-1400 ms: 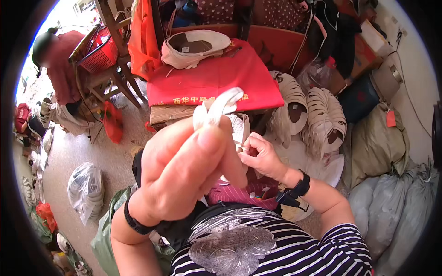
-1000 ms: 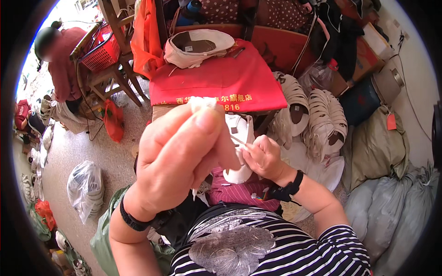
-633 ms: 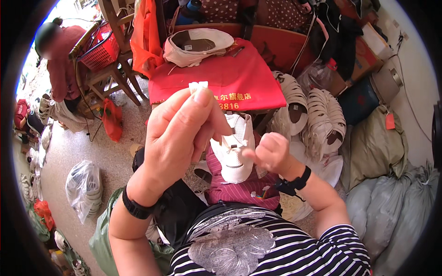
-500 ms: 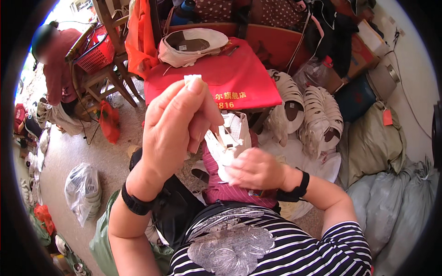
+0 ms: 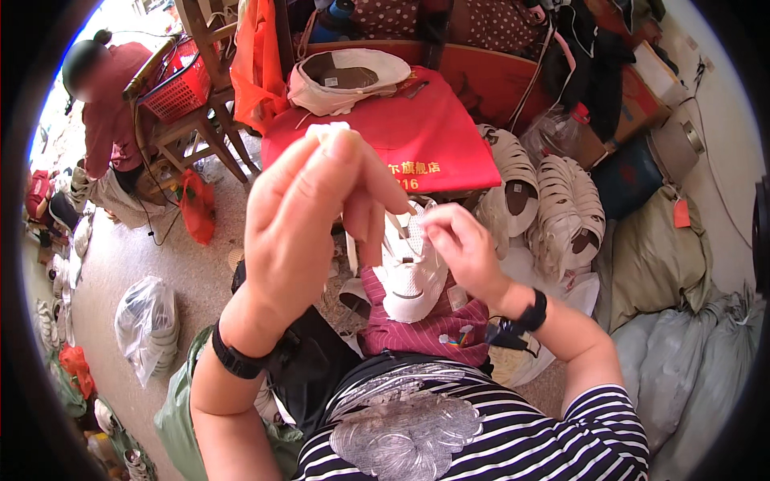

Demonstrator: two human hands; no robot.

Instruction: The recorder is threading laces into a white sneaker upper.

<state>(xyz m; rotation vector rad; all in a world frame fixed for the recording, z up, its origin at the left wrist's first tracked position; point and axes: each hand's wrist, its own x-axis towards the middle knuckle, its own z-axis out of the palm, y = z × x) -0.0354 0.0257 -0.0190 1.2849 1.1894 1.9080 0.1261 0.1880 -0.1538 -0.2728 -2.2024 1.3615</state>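
Observation:
On a maroon striped cloth [image 5: 385, 321] over my lap rests a white mesh shoe [image 5: 413, 284]. Its tongue end points away from me, partly hidden by my hands. Raised above it, my left hand [image 5: 309, 200] is closed in a pinch on a bit of white shoelace [image 5: 329, 130], which shows at the fingertips; a pale strand hangs below the fingers. My right hand [image 5: 469, 252] is beside the shoe's opening, fingers curled and pressed together; whatever is in them is hidden.
Ahead, a red-covered table [image 5: 369, 156] bears another white shoe [image 5: 349, 76]. Stacked white shoes [image 5: 569, 212] stand to its right, near grey sacks [image 5: 682, 361]. On the left floor lies a plastic bag of shoes [image 5: 147, 329]. A person [image 5: 116, 96] sits far left by a red basket [image 5: 178, 84].
My right hand has risen from the shoe's near end to beside its opening, uncovering the toe. The left hand stays raised, its pinch slightly shifted. The view has shifted a little.

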